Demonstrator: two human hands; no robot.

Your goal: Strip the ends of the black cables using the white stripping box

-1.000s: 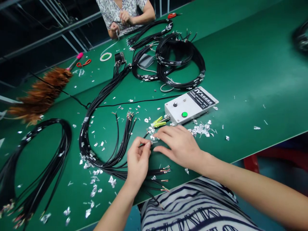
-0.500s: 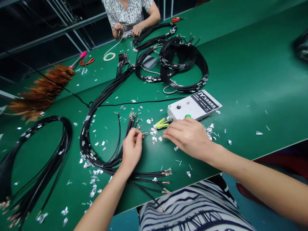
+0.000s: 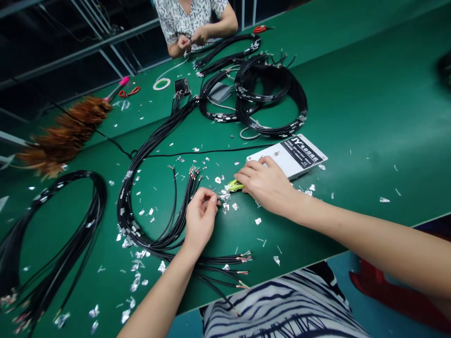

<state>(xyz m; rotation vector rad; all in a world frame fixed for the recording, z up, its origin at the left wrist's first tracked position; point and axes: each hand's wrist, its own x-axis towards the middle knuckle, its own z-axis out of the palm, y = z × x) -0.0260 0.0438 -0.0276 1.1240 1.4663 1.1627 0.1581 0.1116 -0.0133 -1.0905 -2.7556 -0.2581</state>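
My left hand (image 3: 199, 217) pinches the stripped end of a thin black cable just above the green table (image 3: 352, 108). That cable belongs to a bundle of black cables (image 3: 148, 197) curving away to the left. My right hand (image 3: 266, 183) lies over the front of a white control box (image 3: 299, 157), fingers curled onto a yellow-green clip (image 3: 234, 186) at the box's left end. Silver foil scraps (image 3: 225, 197) lie scattered between the two hands.
Coiled black cables (image 3: 268, 94) lie behind the box, another coil (image 3: 52, 225) at far left. A brown feather duster (image 3: 66, 134), red scissors (image 3: 127, 91) and a tape roll (image 3: 161, 84) sit at the back left. Across the table a person (image 3: 193, 23) handles wires.
My right hand slid left and forward from the foil scraps onto the box front and the yellow-green clip, covering the green button. My left hand stayed pinched on the cable end.
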